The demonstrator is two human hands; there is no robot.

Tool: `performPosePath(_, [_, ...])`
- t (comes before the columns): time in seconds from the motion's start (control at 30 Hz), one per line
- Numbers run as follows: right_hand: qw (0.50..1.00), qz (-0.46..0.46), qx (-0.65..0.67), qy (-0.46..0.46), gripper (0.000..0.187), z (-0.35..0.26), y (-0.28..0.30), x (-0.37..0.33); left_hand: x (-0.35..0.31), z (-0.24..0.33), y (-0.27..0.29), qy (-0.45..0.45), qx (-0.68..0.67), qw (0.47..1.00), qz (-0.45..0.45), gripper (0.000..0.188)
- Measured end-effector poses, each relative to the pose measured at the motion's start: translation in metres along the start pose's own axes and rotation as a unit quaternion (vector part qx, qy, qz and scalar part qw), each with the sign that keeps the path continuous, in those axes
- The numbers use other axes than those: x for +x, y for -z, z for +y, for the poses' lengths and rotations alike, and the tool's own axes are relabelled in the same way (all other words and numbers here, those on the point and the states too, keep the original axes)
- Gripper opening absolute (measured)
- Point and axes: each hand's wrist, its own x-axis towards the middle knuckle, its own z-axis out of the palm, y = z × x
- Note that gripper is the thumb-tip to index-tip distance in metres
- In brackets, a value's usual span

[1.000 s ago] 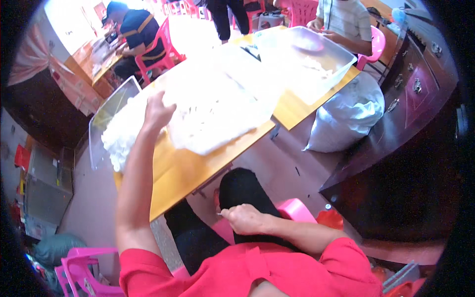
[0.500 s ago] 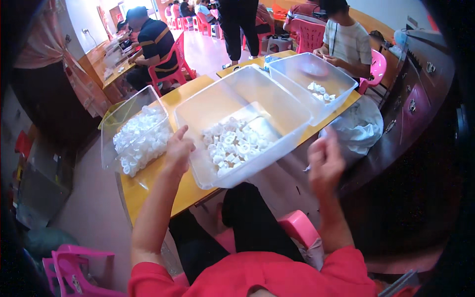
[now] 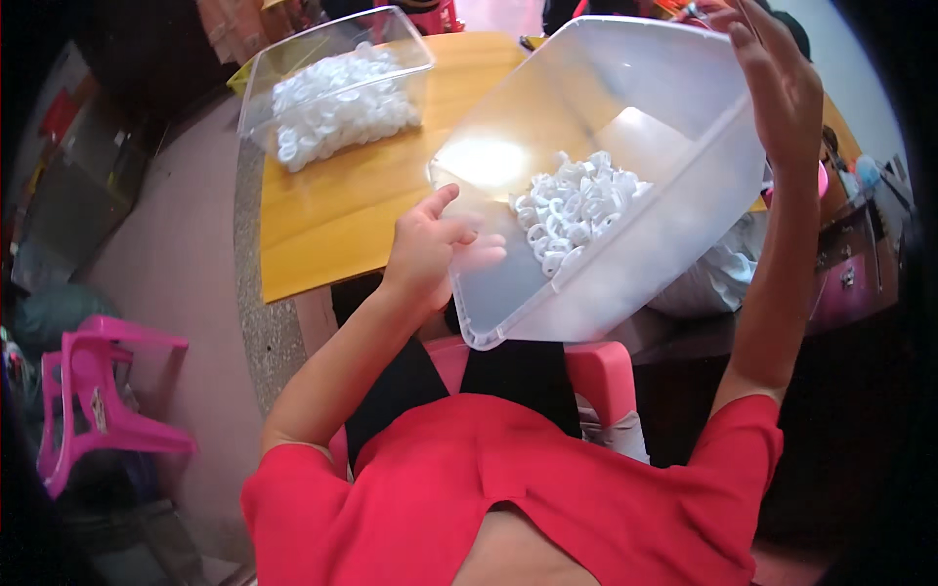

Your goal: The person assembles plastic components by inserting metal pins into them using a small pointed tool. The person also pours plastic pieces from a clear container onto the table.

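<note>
A large translucent plastic bin (image 3: pixel 625 293) is tilted in front of me, its right side raised. Small white plastic parts (image 3: pixel 576 210), some ring-shaped, lie heaped in its lower part. My left hand (image 3: pixel 425 249) grips the bin's left end; the thumb is at the rim and the fingers show faintly through the wall. Up at the far right corner, my right hand (image 3: pixel 782 93) is closed on the rim, some of its fingers hidden. Left of the bin, a smaller clear container (image 3: pixel 337 29) on the table holds many similar-looking white pieces (image 3: pixel 347 103).
The yellow wooden table (image 3: pixel 342 230) runs under both containers. Close to my legs is a pink chair (image 3: pixel 611 381). Another pink plastic chair (image 3: pixel 107 391) stands at the left on the floor. A whitish bag (image 3: pixel 718 278) sits beyond the bin's right side, near dark furniture (image 3: pixel 850 278).
Both hands have come onto the large bin, which now tilts with its right side up. Its white parts are bunched closer together. The view has turned and dropped toward my lap.
</note>
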Motion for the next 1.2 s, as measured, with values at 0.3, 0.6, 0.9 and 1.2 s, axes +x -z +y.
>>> performPosePath(0.3, [0.975,-0.191,-0.092,0.064,0.009,-0.099,-0.069,0.085,-0.011,-0.015,0.030,0.011,-0.136,0.990,0.041,0.074])
performPosePath(0.6, [0.940,-0.267,-0.033,0.207,0.011,-0.130,-0.107,0.116,0.054,-0.059,0.110,-0.226,0.305,0.905,0.194,0.073])
performPosePath(0.9, [0.943,-0.296,-0.050,0.141,0.010,-0.131,-0.118,0.128,0.091,-0.012,0.177,-0.331,0.587,0.569,0.471,0.076])
performPosePath(1.2, [0.938,-0.322,-0.033,0.125,0.011,-0.138,-0.129,0.138,0.120,0.010,0.245,-0.256,0.647,0.548,0.466,0.058])
